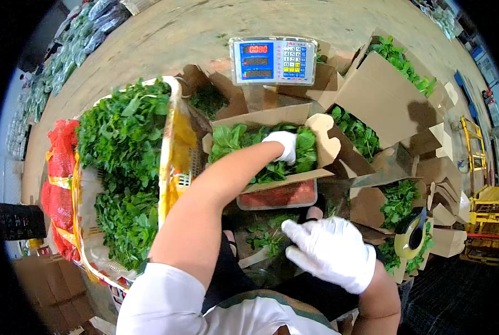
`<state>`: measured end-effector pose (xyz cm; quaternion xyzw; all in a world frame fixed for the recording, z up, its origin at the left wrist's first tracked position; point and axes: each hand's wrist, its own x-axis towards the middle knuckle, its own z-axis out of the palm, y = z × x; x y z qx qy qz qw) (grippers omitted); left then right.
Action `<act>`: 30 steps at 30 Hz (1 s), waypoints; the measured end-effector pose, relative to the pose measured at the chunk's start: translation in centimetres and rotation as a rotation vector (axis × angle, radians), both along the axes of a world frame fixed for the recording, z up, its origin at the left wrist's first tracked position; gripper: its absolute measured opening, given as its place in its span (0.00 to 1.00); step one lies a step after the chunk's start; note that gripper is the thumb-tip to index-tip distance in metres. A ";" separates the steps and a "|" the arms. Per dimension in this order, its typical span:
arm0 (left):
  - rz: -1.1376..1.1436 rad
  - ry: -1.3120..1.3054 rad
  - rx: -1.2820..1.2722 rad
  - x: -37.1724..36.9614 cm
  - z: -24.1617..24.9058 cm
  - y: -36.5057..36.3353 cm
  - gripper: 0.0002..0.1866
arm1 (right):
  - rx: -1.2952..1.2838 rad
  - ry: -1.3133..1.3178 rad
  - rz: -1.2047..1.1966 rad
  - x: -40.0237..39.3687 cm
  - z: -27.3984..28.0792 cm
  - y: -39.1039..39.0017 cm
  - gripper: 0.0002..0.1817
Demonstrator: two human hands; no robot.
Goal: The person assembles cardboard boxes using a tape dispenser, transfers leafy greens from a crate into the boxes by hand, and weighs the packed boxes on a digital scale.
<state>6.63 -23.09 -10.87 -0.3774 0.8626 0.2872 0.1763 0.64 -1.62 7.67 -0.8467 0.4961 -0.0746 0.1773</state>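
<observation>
My left hand, in a white glove, reaches down into the leafy greens in an open cardboard box. Its fingers are hidden among the leaves. The box rests on the reddish pan of a scale, whose display shows lit red digits. My right hand, gloved in white too, hovers above my lap, thumb and fingers apart and nothing between them. Loose leaves lie on the floor between my feet, just left of that hand.
A large basket heaped with greens stands at left, beside a red mesh sack. More cardboard boxes of greens crowd the right side. A tape dispenser sits at lower right, with yellow metal frames beyond it.
</observation>
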 end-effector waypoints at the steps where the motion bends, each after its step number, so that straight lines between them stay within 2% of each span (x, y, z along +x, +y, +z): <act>1: -0.017 -0.049 0.006 -0.2 -2.7 -0.4 0.23 | 0.028 0.014 0.029 -0.1 0.4 -0.3 0.17; 2: 0.005 -0.106 0.011 -0.2 -5.2 -0.6 0.25 | 0.029 -0.010 0.056 -0.4 -0.1 -0.3 0.18; 5: -0.106 -0.223 0.010 -0.4 -8.7 -0.5 0.26 | 0.038 -0.047 0.099 -0.7 -0.3 -0.6 0.20; 6: -0.132 -0.244 0.048 -0.4 -8.3 -0.2 0.33 | 0.049 -0.050 0.096 -0.6 -0.1 -0.8 0.20; 7: -0.155 -0.264 0.078 -0.8 -6.7 -0.4 0.40 | 0.052 -0.051 0.096 -0.5 -0.1 -1.0 0.19; 8: -0.270 -0.373 0.093 -1.2 -4.1 -0.6 0.42 | 0.017 -0.062 0.098 -0.3 -0.2 -1.1 0.19; 9: -0.381 -0.460 0.087 -1.4 -1.9 -0.7 0.42 | 0.019 -0.068 0.110 -0.2 -0.2 -1.4 0.19; 11: -0.451 -0.345 -0.048 0.1 3.0 -0.7 0.42 | 0.079 -0.070 0.123 0.2 -0.2 -1.7 0.19; 12: -0.460 -0.370 -0.003 0.9 6.5 -1.0 0.38 | 0.084 -0.038 0.127 0.4 0.1 -1.9 0.19; 13: -0.377 -0.263 -0.022 3.3 11.9 -0.5 0.32 | 0.149 -0.003 0.118 0.7 0.5 -2.3 0.19; 14: -0.340 -0.076 -0.058 5.8 14.1 -0.8 0.26 | 0.160 0.001 0.105 0.8 0.9 -2.5 0.19; 15: -0.273 0.220 -0.101 9.2 15.9 -1.1 0.25 | 0.174 0.001 0.101 0.9 1.0 -2.7 0.19; 16: -0.142 0.365 -0.038 12.6 17.5 -1.4 0.23 | 0.158 -0.117 0.050 0.9 0.4 -2.4 0.18; 17: -0.008 0.390 0.126 16.0 19.7 -1.4 0.19 | 0.088 -0.070 0.060 0.9 0.8 -2.3 0.20; 18: 0.186 0.510 0.372 20.0 19.3 -1.6 0.14 | 0.084 -0.105 0.032 0.7 0.4 -2.1 0.21; 19: 0.291 0.468 0.432 23.9 19.3 -1.3 0.10 | 0.080 -0.139 0.003 0.6 -0.1 -1.9 0.22; 20: 0.328 0.335 0.433 27.6 18.5 -1.0 0.11 | 0.141 -0.092 -0.009 0.4 0.0 -2.0 0.22; 21: 0.480 0.247 0.503 30.9 17.3 -0.5 0.11 | 0.199 -0.038 -0.028 0.5 0.2 -2.0 0.22; 23: 0.571 -0.146 0.301 36.0 13.0 0.0 0.13 | 0.199 -0.166 -0.139 1.5 0.0 -2.0 0.21; 24: 0.420 -0.426 0.057 36.7 11.7 0.8 0.16 | 0.201 -0.160 -0.109 1.3 -0.7 -2.4 0.21; 25: 0.346 -0.549 0.030 38.8 7.9 0.7 0.18 | 0.201 -0.150 -0.084 1.3 -1.3 -2.8 0.20; 27: 0.514 -0.532 0.164 38.3 5.4 1.3 0.19 | 0.156 -0.128 -0.038 2.4 -1.7 -3.5 0.20; 28: 0.404 -0.469 0.145 40.1 0.1 0.9 0.19 | 0.169 -0.097 -0.040 3.0 -1.7 -3.8 0.20; 29: 0.424 -0.504 0.115 39.0 -0.8 1.3 0.14 | 0.181 -0.065 -0.044 3.6 -1.8 -4.1 0.20; 30: 0.216 -0.610 0.149 38.6 -3.5 1.3 0.18 | 0.178 -0.051 -0.042 4.3 -1.9 -4.3 0.20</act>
